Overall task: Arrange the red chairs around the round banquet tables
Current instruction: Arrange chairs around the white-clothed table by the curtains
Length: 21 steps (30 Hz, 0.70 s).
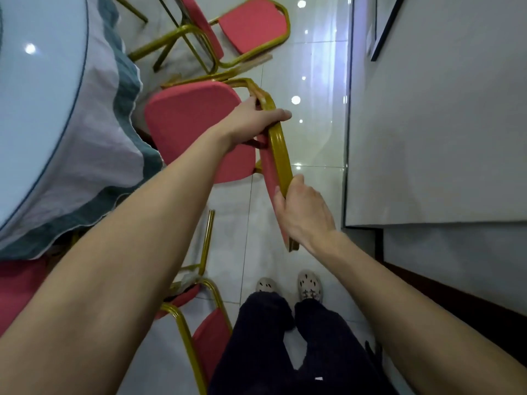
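— Red chair (196, 129), seat by the round table (42, 109): backrest (281, 155) gripped by left hand (251, 121) and right hand (305, 215), fingers curled round it.
— Positioning step judged in hand; an inward push is required.

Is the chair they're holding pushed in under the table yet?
Not yet: nearly its whole red seat shows outside the tablecloth, only its front edge at the hem. The left hand and right hand grip its backrest.
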{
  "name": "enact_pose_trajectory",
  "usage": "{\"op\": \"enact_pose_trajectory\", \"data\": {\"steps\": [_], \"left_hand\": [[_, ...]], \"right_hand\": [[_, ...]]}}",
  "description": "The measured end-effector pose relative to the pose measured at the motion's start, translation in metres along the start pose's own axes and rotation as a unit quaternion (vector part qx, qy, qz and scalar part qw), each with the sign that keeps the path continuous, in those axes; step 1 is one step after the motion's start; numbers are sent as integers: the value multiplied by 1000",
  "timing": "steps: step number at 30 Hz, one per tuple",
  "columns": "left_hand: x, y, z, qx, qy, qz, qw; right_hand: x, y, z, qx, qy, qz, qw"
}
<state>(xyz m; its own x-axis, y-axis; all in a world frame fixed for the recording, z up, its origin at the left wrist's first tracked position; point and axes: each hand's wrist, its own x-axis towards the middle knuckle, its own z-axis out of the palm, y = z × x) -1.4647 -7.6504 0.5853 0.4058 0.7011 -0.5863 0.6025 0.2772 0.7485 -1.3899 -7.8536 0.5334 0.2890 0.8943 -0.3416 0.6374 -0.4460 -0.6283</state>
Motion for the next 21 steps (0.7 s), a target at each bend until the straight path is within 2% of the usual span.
{"op": "enact_pose_trajectory", "data": {"steps": [5,10,12,15,18,21], "left_hand": [[49,47,-26,49,69,34,996],[105,92,-55,61,79,12,995],[124,117,-80,57,92,3,994],[161,149,-131,57,70,-34,995],[194,162,-170,-17,46,-36,998],[215,155,-196,-118,64,-9,991]], "right_hand": [[71,-38,-28,-19,65,-1,998],[145,-61,-59,-75,69,-12,995],[174,-87,-73,-74,68,-21,995],[226,-138,-89,-43,66,-21,997],[293,-180,-115,-11,60,5,998],[368,-208,-149,-4,44,15,999]]}}
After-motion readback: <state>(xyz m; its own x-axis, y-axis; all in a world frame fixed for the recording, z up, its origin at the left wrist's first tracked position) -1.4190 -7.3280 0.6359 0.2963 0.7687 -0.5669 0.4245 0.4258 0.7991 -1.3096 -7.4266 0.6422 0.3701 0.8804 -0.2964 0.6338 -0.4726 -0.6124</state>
